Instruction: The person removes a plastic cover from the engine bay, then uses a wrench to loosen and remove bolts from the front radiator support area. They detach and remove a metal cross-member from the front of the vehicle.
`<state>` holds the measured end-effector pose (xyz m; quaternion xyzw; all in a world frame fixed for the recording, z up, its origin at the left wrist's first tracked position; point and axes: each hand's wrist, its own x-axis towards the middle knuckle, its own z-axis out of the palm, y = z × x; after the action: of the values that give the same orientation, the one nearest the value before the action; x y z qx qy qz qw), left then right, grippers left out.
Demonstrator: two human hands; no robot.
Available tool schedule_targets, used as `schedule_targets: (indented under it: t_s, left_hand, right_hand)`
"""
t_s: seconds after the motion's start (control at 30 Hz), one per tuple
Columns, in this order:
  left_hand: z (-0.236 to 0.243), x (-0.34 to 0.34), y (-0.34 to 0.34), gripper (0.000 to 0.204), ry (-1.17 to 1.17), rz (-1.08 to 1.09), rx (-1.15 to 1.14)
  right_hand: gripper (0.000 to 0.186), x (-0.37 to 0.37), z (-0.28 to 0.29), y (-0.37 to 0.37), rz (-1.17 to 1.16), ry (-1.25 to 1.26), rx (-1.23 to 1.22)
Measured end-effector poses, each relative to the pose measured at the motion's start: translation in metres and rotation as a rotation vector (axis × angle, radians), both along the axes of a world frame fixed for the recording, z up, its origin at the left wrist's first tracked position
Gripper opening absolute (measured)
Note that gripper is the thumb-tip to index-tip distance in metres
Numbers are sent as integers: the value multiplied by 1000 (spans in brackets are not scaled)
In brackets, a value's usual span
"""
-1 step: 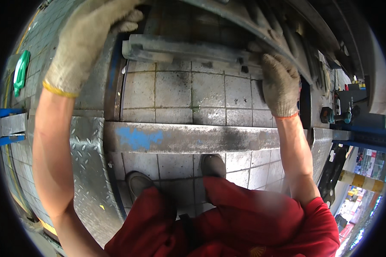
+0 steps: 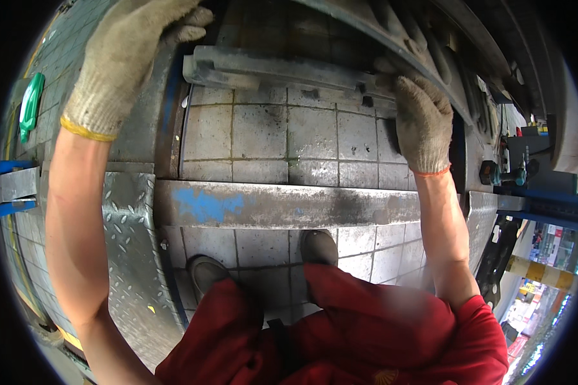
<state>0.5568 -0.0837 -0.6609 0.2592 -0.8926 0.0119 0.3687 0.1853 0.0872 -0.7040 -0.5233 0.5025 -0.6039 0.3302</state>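
A long grey channel-shaped panel (image 2: pixel 270 67) hangs crosswise above the tiled floor. My right hand (image 2: pixel 424 122), in a knitted glove with an orange cuff, is closed at its right end; the fingertips are hidden behind the part. My left hand (image 2: pixel 125 61), gloved with a yellow cuff, is raised at the upper left, beyond the panel's left end. Its fingers are curled, and the picture's upper edge cuts part of them off, so what they grip is hidden. Dark curved vehicle underside parts (image 2: pixel 392 48) are close above my right hand.
A steel crossbeam with worn blue paint (image 2: pixel 302 205) spans in front of my shoes. Tread-plate ramps (image 2: pixel 131 231) flank me. A green bottle (image 2: pixel 31 106) lies at far left. A teal power tool (image 2: pixel 510 174) rests at right, beside a blue lift arm (image 2: pixel 539 206).
The panel's left end has risen slightly in the picture. My right hand has shifted a little right and up, my left hand slightly left. Both stay closed.
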Motion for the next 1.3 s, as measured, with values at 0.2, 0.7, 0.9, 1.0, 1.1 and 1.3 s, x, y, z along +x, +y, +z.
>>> schedule_targets:
  t_s: [0.2, 0.7, 0.9, 1.0, 1.1, 1.3]
  left_hand:
    - [32, -8, 41, 24, 991, -316, 1267]
    - [34, -15, 33, 27, 988, -213, 1177]
    - [39, -12, 50, 26, 1068, -247, 1286]
    - [37, -7, 59, 28, 1168, -312, 1439]
    - [23, -25, 41, 29, 873, -309, 1305]
    - [10, -44, 40, 26, 997, -279, 1336]
  right_hand:
    - [25, -3, 19, -13, 32, 181, -100]
    - [27, 4, 20, -14, -4, 416, -184]
    - [26, 5, 6, -5, -95, 169, -36]
    - [26, 4, -11, 2, -237, 238, 63]
    - [29, 4, -35, 0, -347, 154, 50]
    - [27, 40, -55, -22, -55, 248, 182]
